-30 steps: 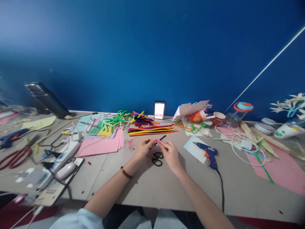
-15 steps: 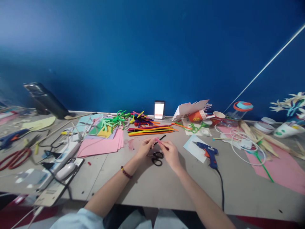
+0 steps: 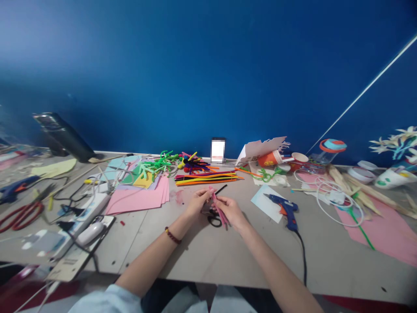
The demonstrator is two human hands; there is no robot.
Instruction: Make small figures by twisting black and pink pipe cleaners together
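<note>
Between my hands are pink pipe cleaners (image 3: 221, 214), bunched together and slanting down toward me from the fingertips. My left hand (image 3: 199, 204) pinches their upper end. Closed on the strands just below it, my right hand (image 3: 230, 211) lies close beside the left. Black-handled scissors (image 3: 214, 221) rest on the table under the hands, partly covered by the fingers and the pink strands. A thin dark strip (image 3: 222, 189) sticks out beyond the fingertips; whether it belongs to the scissors I cannot tell.
Coloured pipe cleaners (image 3: 205, 179) lie in a row ahead, with a phone (image 3: 218, 150) upright behind them. Pink paper (image 3: 138, 200) and a power strip (image 3: 81, 221) are at left. To the right lies a blue glue gun (image 3: 286, 208) with its cord trailing forward.
The pink strands now hang down between my hands, where before only a small pink bit showed at the fingertips. My right hand has shifted slightly down and now partly hides the scissors.
</note>
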